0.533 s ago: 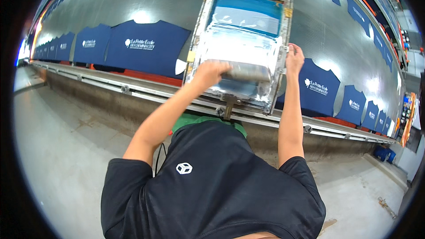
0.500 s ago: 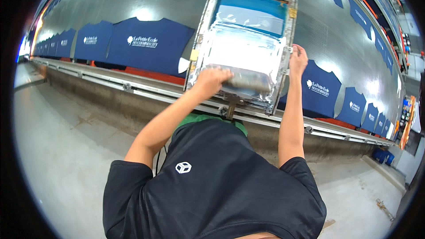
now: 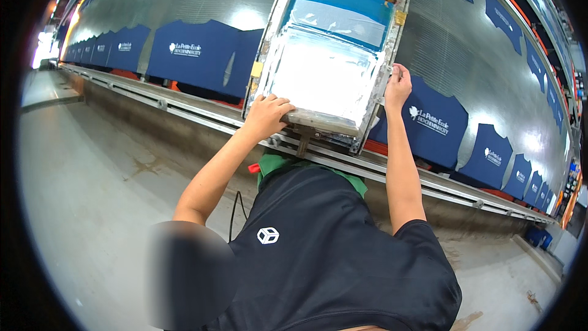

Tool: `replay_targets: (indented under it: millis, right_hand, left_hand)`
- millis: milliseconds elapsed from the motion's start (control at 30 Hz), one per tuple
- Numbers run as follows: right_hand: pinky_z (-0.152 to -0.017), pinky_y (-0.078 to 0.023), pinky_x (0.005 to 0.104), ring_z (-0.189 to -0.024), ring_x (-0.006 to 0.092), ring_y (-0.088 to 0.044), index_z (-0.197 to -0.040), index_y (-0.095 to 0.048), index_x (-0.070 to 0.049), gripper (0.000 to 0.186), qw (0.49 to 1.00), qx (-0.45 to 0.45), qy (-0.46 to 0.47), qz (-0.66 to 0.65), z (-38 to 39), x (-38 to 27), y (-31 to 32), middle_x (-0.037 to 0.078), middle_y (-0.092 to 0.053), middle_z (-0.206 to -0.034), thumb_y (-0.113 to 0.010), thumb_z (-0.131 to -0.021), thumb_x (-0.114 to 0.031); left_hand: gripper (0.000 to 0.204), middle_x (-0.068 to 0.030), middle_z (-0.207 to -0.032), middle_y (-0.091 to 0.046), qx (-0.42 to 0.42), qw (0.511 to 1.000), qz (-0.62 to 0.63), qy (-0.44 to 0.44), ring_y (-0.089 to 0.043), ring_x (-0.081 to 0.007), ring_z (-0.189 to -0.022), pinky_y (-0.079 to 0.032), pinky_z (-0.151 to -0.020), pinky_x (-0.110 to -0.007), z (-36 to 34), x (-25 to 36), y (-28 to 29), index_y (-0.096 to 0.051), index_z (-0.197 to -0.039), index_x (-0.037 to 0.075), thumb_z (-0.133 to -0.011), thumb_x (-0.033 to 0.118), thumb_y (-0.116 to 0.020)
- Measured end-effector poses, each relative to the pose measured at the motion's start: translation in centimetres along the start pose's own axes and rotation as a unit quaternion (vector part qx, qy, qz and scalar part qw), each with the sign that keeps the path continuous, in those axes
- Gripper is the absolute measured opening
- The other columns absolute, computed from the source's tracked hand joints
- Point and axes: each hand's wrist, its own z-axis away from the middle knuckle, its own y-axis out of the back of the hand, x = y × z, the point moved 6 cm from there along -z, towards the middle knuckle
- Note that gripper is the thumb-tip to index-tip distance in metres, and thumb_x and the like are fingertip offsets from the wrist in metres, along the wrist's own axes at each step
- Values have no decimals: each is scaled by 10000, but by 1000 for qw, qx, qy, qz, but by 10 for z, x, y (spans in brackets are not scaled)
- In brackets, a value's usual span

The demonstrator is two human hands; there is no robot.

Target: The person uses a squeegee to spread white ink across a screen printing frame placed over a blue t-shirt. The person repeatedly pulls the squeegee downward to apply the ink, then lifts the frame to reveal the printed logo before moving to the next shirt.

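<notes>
A screen-printing frame lies over the long table, tilted slightly in the view. White ink covers the near part of its mesh, and a blue band shows at the far part. My left hand has its fingers closed over the left end of a squeegee, a long bar across the near end of the frame. At the frame's right edge, my right hand is closed with finger and thumb on the rim.
Navy shirt pieces with white prints lie in rows, one piece to the left and another to the right of the frame. A metal rail runs along the table's near edge. More navy pieces line the far side.
My left hand has drawn the squeegee nearer to me, down to the frame's near end. My right hand stays at the right rim. The whole view has shifted slightly.
</notes>
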Motion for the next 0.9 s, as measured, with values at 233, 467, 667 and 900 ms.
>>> replay_targets:
  millis: [233, 467, 667, 900]
  right_hand:
    - [-682, -511, 392, -679, 245, -656, -1109, -733, -86, 251, 997, 48, 46, 45, 26, -30, -48, 136, -698, -777, -623, -1043, -302]
    - [-816, -538, 420, -869, 323, -694, -1159, -752, -122, 290, 995, -29, 9, 94, 21, -22, -55, 159, -737, -959, -631, -1030, -352]
    - [-1089, -462, 435, -1307, 329, -553, -1227, -750, -71, 639, 916, -207, 242, 242, -2, -169, -66, 134, -636, -1373, -752, -863, -596]
    - [-890, -557, 471, -1023, 366, -698, -1035, -780, -65, 367, 864, -297, 180, 365, -6, -125, -126, 163, -752, -998, -880, -752, -275]
  left_hand:
    - [473, -34, -1044, -786, 15, 999, 50, -1, -721, -260, -966, -534, -842, -418, 12, -81, 15, -784, -1150, 248, -730, 34, -737]
    - [284, -76, -872, -776, 3, 998, 55, 34, -742, -296, -837, -580, -745, -434, -127, -138, 32, -795, -1119, 213, -843, 275, -772]
    - [438, -114, -999, -784, -77, 997, 29, -16, -739, -331, -955, -591, -844, -431, -226, -152, 48, -791, -1166, 186, -743, 287, -844]
    - [385, -113, -974, -779, -85, 996, 20, 8, -727, -328, -928, -582, -827, -428, -213, -142, 38, -811, -1114, 195, -742, 289, -846]
